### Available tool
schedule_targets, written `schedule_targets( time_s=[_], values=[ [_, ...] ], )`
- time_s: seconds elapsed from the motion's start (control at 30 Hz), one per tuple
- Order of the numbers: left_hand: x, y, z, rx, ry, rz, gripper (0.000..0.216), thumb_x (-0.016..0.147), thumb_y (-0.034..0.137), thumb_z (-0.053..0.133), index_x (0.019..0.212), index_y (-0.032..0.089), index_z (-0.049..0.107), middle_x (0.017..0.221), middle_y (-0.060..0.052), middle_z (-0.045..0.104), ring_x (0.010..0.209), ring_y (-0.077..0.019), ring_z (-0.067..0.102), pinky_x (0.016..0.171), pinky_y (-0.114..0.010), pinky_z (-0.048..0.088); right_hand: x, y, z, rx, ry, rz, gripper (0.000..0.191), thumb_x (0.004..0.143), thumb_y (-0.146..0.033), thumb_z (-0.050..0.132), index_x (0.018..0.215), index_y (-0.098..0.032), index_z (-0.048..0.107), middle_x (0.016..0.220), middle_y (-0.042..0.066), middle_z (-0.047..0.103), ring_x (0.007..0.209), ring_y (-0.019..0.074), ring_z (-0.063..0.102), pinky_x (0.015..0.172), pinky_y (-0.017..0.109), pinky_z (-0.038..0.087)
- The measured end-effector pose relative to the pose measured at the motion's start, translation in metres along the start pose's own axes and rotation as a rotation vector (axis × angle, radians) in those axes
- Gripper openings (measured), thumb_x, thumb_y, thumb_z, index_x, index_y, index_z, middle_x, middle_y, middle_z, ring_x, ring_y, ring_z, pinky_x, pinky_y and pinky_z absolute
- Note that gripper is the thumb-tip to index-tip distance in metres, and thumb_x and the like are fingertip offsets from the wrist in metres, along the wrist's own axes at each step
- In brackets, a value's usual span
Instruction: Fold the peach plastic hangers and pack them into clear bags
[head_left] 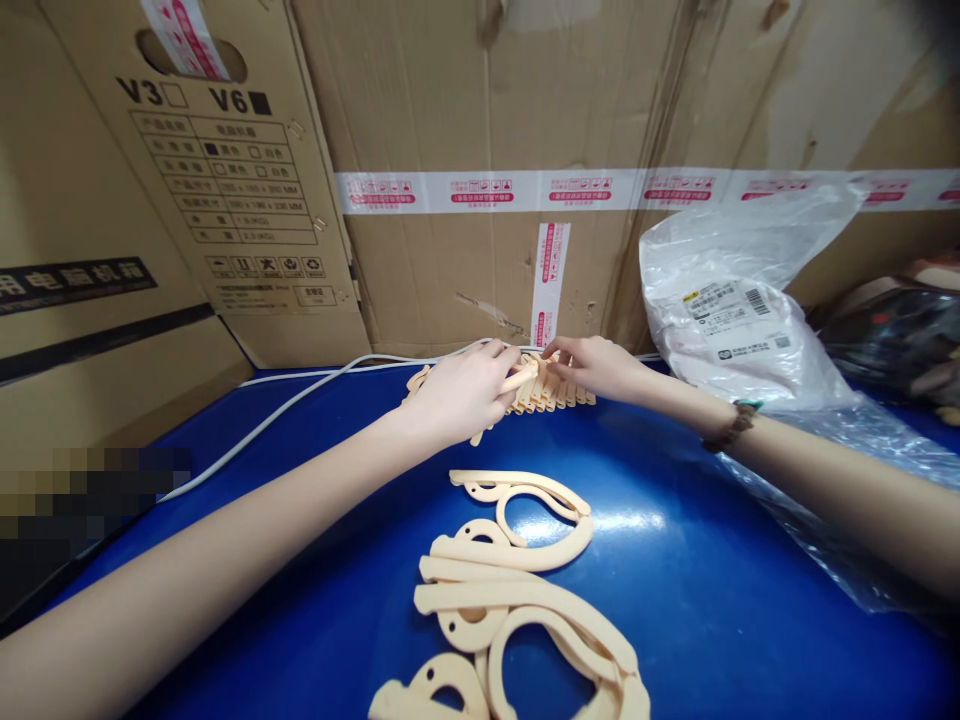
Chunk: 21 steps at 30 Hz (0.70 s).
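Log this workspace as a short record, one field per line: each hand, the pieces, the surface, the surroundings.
Left hand: holding a cream piece
Right hand: fingertips at the row of slender cream pieces; grip unclear
Nearer pieces: cream curved pieces, some cut off by the frame
Surface: blue tabletop
Left: white cable
Right: labelled plastic bag
Behind: taped cardboard
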<state>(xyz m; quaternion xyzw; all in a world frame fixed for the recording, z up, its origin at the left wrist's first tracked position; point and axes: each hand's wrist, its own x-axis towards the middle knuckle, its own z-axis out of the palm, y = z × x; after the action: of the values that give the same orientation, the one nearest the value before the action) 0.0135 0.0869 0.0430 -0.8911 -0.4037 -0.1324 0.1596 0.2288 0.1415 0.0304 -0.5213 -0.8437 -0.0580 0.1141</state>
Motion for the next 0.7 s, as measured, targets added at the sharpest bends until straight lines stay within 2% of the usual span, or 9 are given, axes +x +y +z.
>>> schedule_targets(
  time_s=[0.13,0.3,0.47,0.7],
  values=[
    [-0.0007,-0.0003,0.0003,0.01,0.003,-0.009,0.02,0.092,0.021,0.044,0.106,0.014,0.055,0.105,-0.01,0.061,0.098,-0.0236,0.06,0.079,-0.032,0.047,-0.0013,0.0001,0.0001,-0.127,0.076,0.081,0.034,0.093,-0.034,0.041,0.114,-0.019,0.062,0.1,0.009,0.073,0.087,0.0233,0.067,0.062,0.028,0.038],
    [-0.0012,-0.0013,0.0006,0.014,0.022,-0.031,0.019,0.092,0.021,0.045,0.106,0.014,0.055,0.104,-0.008,0.061,0.093,-0.0228,0.061,0.073,-0.032,0.047,-0.0019,-0.0013,0.0008,-0.229,0.066,0.074,0.037,0.094,-0.034,0.036,0.094,-0.018,0.07,0.09,0.012,0.074,0.082,0.0252,0.068,0.06,0.029,0.036],
    [-0.0007,-0.0017,-0.003,0.04,0.006,-0.067,0.02,0.093,0.025,0.044,0.108,0.016,0.054,0.105,-0.008,0.06,0.091,-0.0233,0.062,0.065,-0.032,0.046,-0.0022,-0.0022,-0.0001,-0.247,0.035,0.022,0.034,0.093,-0.034,0.039,0.098,-0.021,0.07,0.09,0.009,0.075,0.081,0.0238,0.068,0.061,0.029,0.035],
    [-0.001,0.0003,-0.0031,0.012,0.0,-0.088,0.021,0.093,0.025,0.044,0.108,0.016,0.055,0.106,-0.008,0.061,0.091,-0.0234,0.062,0.065,-0.031,0.043,-0.0025,-0.0006,0.0019,-0.228,0.031,-0.023,0.031,0.089,-0.032,0.045,0.103,-0.024,0.071,0.094,0.007,0.075,0.083,0.0231,0.069,0.061,0.028,0.035]
  ],
)
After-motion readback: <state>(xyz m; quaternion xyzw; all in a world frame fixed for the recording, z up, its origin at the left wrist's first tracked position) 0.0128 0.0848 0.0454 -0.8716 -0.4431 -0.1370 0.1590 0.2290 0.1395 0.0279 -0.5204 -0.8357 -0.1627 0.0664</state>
